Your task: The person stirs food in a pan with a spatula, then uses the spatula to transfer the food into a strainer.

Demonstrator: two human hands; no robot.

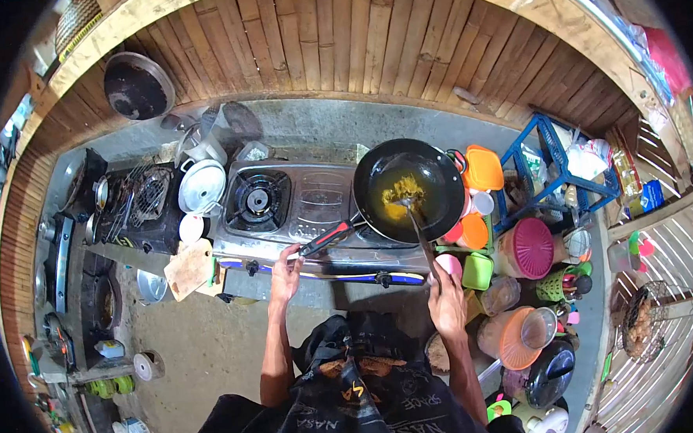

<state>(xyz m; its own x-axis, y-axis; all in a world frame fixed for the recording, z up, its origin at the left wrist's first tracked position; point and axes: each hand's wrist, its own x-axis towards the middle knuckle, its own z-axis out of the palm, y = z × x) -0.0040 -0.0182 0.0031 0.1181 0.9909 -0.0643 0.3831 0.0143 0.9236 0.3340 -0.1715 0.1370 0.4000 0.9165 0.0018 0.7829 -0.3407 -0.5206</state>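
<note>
A black wok (373,207) sits on the right burner of the two-burner gas stove (322,194). Yellow-orange food (402,190) lies in oil at the bottom of it. My left hand (285,278) pinches the end of the wok's black and red handle (326,239), in front of the stove. With my right hand (446,301) I grip a spatula (424,244), fingers closed around its handle. The spatula's head is down in the wok, touching the food and partly hidden by it.
Left of the stove are a lidded pot (201,186), a cutting board (189,269) and a grill rack (151,197). Close on the wok's right stand an orange container (483,168), a green container (477,271) and a blue rack (550,147). Bamboo wall behind.
</note>
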